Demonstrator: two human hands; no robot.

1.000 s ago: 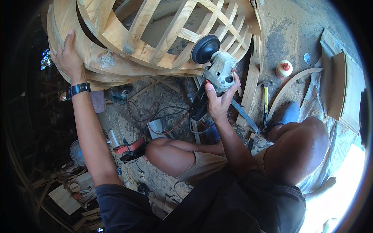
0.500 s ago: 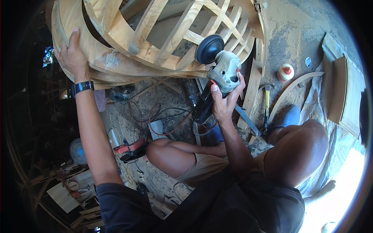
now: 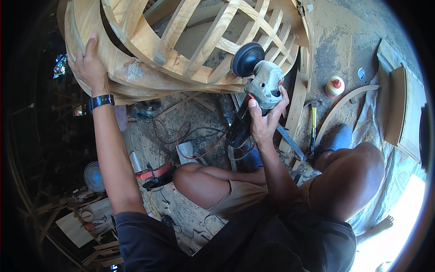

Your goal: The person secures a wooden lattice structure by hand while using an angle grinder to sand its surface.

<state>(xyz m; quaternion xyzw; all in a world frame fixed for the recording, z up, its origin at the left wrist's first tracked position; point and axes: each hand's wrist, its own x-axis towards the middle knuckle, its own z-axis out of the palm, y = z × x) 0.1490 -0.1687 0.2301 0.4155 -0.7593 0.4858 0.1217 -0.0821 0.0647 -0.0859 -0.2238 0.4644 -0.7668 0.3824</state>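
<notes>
A large curved wooden frame (image 3: 136, 70) with crossing slats fills the top of the head view. My left hand (image 3: 92, 68) grips its left side, the thumb lying over the curved outer board and the fingers bent around the edge, partly hidden. My right hand (image 3: 268, 115) is closed around an angle grinder (image 3: 265, 86), with its dark body slanting down toward my lap. The grinder's round black pad (image 3: 247, 59) faces the lower right part of the slats. Whether the pad touches the wood I cannot tell.
On the floor to the right are a white bottle (image 3: 334, 86) with a red cap, a hammer (image 3: 313, 122), a curved wooden strip (image 3: 337, 106) and a wooden panel (image 3: 398, 109). A metal ruler (image 3: 291, 143) lies near my foot. Cables (image 3: 181, 136) and a fan (image 3: 94, 176) are at the left.
The whole view has shifted slightly, with everything a little farther right. Both hands keep their holds, and the grinder stays by the same part of the frame.
</notes>
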